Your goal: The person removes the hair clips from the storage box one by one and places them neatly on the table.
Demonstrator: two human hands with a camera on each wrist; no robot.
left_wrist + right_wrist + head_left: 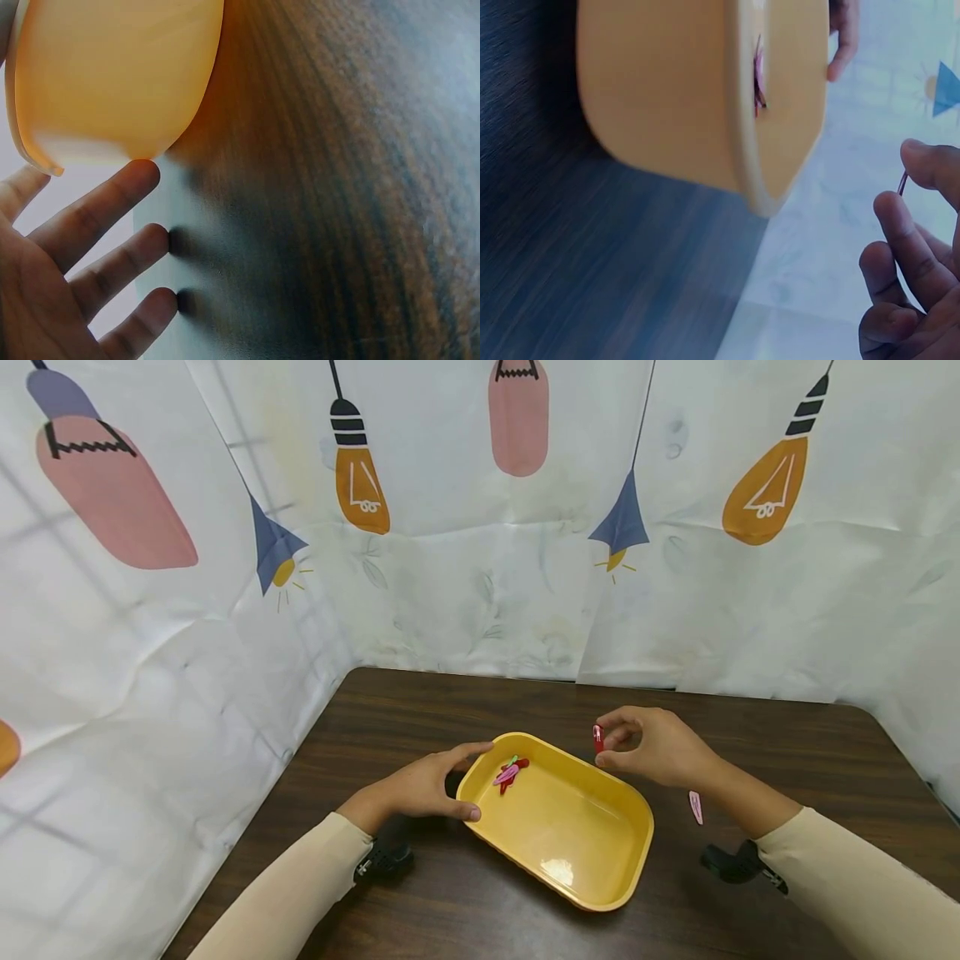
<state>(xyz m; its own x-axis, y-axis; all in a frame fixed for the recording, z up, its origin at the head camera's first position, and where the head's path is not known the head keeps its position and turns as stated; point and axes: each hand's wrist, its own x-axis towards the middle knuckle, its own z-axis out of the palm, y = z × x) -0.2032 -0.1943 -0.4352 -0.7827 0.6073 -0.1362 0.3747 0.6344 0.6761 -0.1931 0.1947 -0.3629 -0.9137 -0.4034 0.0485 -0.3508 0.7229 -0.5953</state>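
A yellow plastic tray [558,793] sits at an angle on the table. My left hand [423,783] touches its left end with thumb and forefinger spread along the rim; in the left wrist view the fingers [112,262] are fairly straight. Inside the tray's left end lies a small pile of hair clips [510,772], pink, red and green. Above the table past the tray's far right side, my right hand [656,747] pinches a red hair clip [598,737] between thumb and forefinger. Only the thin edge of that clip [903,184] shows in the right wrist view.
A pink hair clip [696,807] lies on the dark wooden table [450,702], right of the tray and beside the right forearm. A white sheet printed with lamps [465,585] hangs behind the table and along its left side.
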